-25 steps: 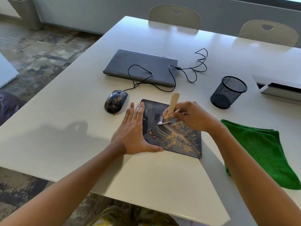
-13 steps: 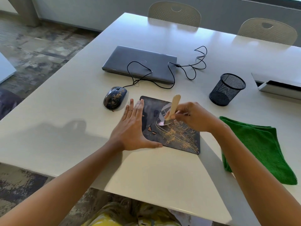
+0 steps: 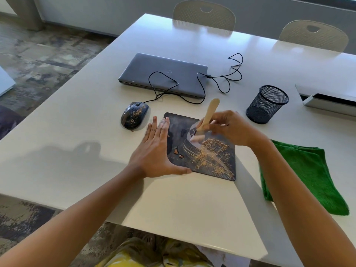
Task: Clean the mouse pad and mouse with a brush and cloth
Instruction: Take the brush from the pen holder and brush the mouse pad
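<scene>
A dark printed mouse pad (image 3: 212, 162) lies on the white table (image 3: 77, 132), with tan crumbs heaped on its right half. My left hand (image 3: 156, 153) lies flat with straight fingers, pressing down the pad's left edge. My right hand (image 3: 231, 130) grips a wooden-handled brush (image 3: 206, 120); its blurred bristles touch the pad just left of the crumb heap. A black wired mouse (image 3: 133, 115), sprinkled with the same crumbs, sits left of the pad. A folded green cloth (image 3: 308, 174) lies to the right, partly under my right forearm.
A shut grey laptop (image 3: 163, 72) lies behind the pad with the mouse cable (image 3: 231, 74) looped over and beside it. A black mesh pen cup (image 3: 266, 104) stands at the right, a white box (image 3: 331, 101) beyond it. Two chairs (image 3: 204, 14) stand at the far edge.
The brush has swept from the pad's middle toward its upper right, pushing crumbs into a denser heap on the right half. My left hand has stayed flat on the pad's left edge.
</scene>
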